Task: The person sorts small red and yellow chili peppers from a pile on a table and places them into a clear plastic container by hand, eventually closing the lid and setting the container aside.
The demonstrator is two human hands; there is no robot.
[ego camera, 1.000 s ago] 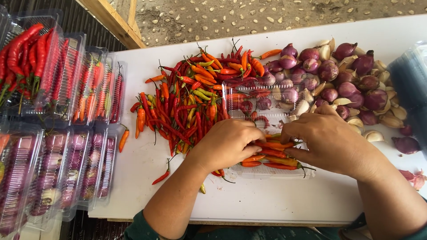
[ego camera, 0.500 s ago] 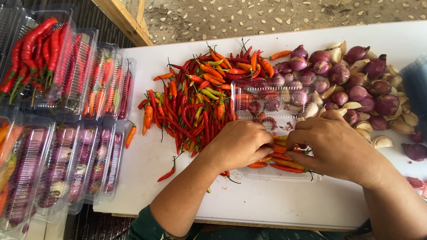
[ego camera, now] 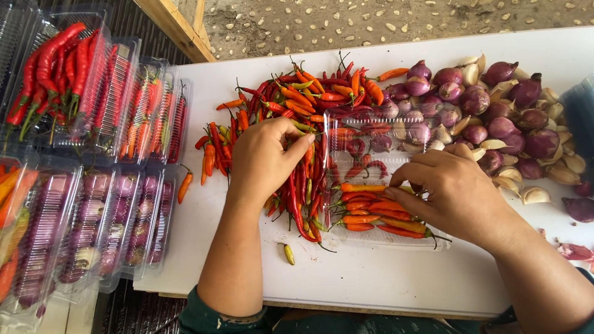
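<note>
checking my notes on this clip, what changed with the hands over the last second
The left hand left the chillies in the clear tray and moved up-left into the loose chilli pile, fingers closing on some there. The right hand stayed on the orange chillies in the tray. Shallots, garlic cloves and packed trays did not move.

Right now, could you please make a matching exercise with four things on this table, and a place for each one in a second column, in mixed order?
Things:
1. left hand
2. right hand
3. shallots
4. packed trays

Places:
A. far right of the white table, mixed with garlic cloves
B. stacked at the table's left edge
C. on the loose chili pile, pinching chilies
D. on the chilies lying in the open clear tray

Pairs: 1-C, 2-D, 3-A, 4-B
</note>
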